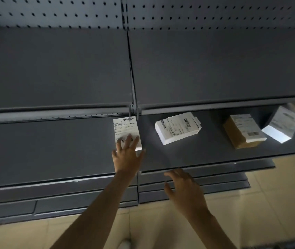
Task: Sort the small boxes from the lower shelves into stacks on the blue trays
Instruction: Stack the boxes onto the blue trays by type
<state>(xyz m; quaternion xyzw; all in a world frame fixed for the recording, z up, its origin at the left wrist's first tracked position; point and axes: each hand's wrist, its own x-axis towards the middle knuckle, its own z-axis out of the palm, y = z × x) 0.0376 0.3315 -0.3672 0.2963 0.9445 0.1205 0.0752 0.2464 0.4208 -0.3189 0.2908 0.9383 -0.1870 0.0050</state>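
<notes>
A dark grey metal shelf (53, 150) bears a skewed white labelled box (177, 127) at its middle and a brown cardboard box (241, 133) towards its right. The left hand (127, 155) lays spread fingers on a flat white labelled box (126, 130). The right hand (182, 189) hovers slack and empty before the shelf's front edge.

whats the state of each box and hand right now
left hand: open, fingers spread on the near white box
near white box: flat on the shelf, fingertips on it
middle white box: flat, untouched
brown box: on shelf, untouched
far white box: untouched
right hand: open, holding nothing
</notes>
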